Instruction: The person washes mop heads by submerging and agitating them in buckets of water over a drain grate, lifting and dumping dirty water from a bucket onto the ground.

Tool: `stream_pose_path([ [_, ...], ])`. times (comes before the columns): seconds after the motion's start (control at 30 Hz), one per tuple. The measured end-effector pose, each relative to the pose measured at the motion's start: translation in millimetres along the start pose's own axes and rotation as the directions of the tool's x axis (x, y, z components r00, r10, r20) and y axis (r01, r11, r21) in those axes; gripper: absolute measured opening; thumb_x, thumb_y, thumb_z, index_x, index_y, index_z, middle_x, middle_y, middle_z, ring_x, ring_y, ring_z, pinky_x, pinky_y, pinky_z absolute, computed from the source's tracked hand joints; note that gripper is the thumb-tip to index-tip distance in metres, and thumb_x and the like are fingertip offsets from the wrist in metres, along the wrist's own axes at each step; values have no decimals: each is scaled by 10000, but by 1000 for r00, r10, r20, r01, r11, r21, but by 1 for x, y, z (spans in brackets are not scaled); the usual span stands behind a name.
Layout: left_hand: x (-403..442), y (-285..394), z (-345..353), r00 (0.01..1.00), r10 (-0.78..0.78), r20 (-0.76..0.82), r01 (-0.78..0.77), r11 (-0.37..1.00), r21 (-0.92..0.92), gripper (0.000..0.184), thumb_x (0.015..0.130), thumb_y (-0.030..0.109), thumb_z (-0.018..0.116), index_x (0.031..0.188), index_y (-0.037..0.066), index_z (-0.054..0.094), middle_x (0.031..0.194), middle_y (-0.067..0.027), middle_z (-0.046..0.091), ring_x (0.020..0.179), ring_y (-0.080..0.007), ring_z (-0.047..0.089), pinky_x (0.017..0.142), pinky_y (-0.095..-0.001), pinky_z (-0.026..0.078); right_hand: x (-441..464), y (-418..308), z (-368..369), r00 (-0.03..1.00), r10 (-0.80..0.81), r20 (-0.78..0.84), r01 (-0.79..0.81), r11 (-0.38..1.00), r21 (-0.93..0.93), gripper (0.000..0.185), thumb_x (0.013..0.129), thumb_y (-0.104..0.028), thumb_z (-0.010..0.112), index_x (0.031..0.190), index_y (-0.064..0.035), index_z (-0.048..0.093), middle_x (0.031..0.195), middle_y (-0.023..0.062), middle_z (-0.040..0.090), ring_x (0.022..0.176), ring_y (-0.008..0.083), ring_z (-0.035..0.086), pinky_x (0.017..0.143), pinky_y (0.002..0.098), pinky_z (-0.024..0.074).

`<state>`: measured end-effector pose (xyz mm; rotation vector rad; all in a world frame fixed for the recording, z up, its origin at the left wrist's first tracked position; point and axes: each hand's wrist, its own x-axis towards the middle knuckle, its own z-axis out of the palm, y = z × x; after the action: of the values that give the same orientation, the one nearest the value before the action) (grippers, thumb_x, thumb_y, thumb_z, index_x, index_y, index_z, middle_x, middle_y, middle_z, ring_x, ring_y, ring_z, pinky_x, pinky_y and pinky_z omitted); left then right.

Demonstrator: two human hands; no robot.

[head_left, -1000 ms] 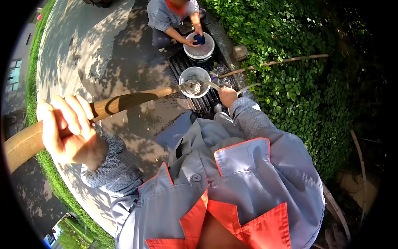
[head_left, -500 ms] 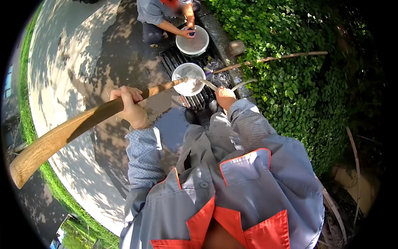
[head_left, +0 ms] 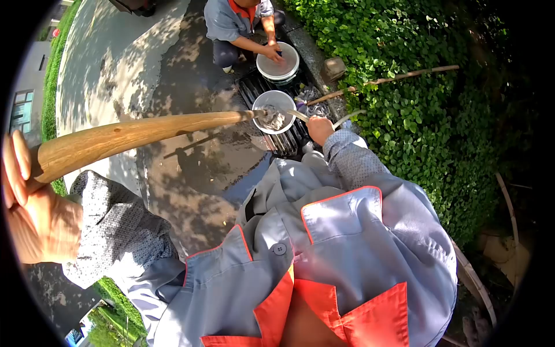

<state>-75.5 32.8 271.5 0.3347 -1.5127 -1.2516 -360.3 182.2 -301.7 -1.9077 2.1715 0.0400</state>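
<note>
A mop's long wooden handle point(head_left: 144, 134) reaches from the left edge to a white bucket point(head_left: 256, 103). Its grey, stringy mop head point(head_left: 272, 118) sits inside the bucket. At the handle's thick end is my left hand point(head_left: 37, 214), its fingers curled around the wood and partly cut off by the view's edge. My right hand point(head_left: 319, 129) is closed around a pale hose point(head_left: 298, 115), whose front end points over the bucket's rim. Behind my fist the hose curves toward the hedge.
A co-worker point(head_left: 237, 29) crouches beyond, hands over a second, lidded-looking white bucket point(head_left: 278, 61). Both buckets stand on a black drain grate point(head_left: 247, 87). A hedge point(head_left: 399, 115) with a stick point(head_left: 399, 77) lies right, a stone block point(head_left: 334, 67) on the kerb. Wet pavement point(head_left: 191, 168) spreads left.
My left hand has moved back along the handle to its thick end, lower left. The handle has swung flatter, and the grey mop head shows more clearly in the bucket. My right hand keeps the hose.
</note>
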Motion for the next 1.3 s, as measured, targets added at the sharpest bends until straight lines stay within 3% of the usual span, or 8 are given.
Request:
stream_pose_path([
  [0.27,-5,-118,16,993,-115,-25,115,993,11,299,923,97,434,633,104,359,519,-19,378,426,-127,350,469,-272,308,6,6,9,993,-92,-80,81,988,-129,287,843,-180,503,964,63,598,700,84,631,586,216,636,508,329,509],
  [0.47,-99,-337,-4,863,-204,-462,293,947,130,195,880,5,499,716,70,414,513,-35,409,432,-133,400,468,-290,381,22,9,36,977,63,-203,-62,998,11,202,845,-167,502,858,-8,624,601,68,602,551,246,619,506,359,502],
  [0.57,-94,-355,-9,844,-188,-502,285,951,122,213,872,-7,495,699,73,402,513,-41,416,417,-135,394,473,-293,404,38,13,34,979,150,138,-167,979,117,212,867,-154,470,847,-9,623,671,104,654,594,257,652,503,378,511],
  [0.67,-93,-357,-24,816,-173,-551,292,947,134,190,870,-6,500,717,67,414,526,-50,433,437,-138,419,495,-295,430,41,11,40,974,208,88,-221,956,190,193,866,-132,463,780,-28,600,625,95,647,548,262,643,476,375,504],
  [0.77,-101,-345,-14,769,-102,-631,269,947,175,127,826,-70,464,751,31,443,550,-56,476,438,-114,427,472,-265,425,28,5,51,961,76,-268,-98,992,-73,167,853,-136,488,794,-34,606,567,62,601,543,241,634,493,354,508],
  [0.93,-83,-266,4,890,-215,-401,219,975,-37,160,872,28,541,738,52,458,559,-61,486,470,-118,477,471,-237,410,9,1,11,996,-75,-45,67,987,-149,250,858,-170,495,917,53,592,704,85,642,589,215,645,496,322,510],
  [1.0,-54,-206,15,936,-132,-325,206,957,202,264,910,103,516,667,85,414,516,-22,377,430,-139,353,477,-293,354,1,-4,-11,991,-126,54,132,982,-137,261,831,-154,509,948,64,590,765,118,651,654,225,666,533,318,528],
  [1.3,19,21,-3,980,32,198,-20,998,-62,229,919,91,442,692,85,408,528,-29,364,415,-125,306,469,-262,316,-8,-2,-31,986,-4,169,-9,997,73,251,876,-161,477,942,42,608,840,168,675,766,287,679,656,379,551],
])
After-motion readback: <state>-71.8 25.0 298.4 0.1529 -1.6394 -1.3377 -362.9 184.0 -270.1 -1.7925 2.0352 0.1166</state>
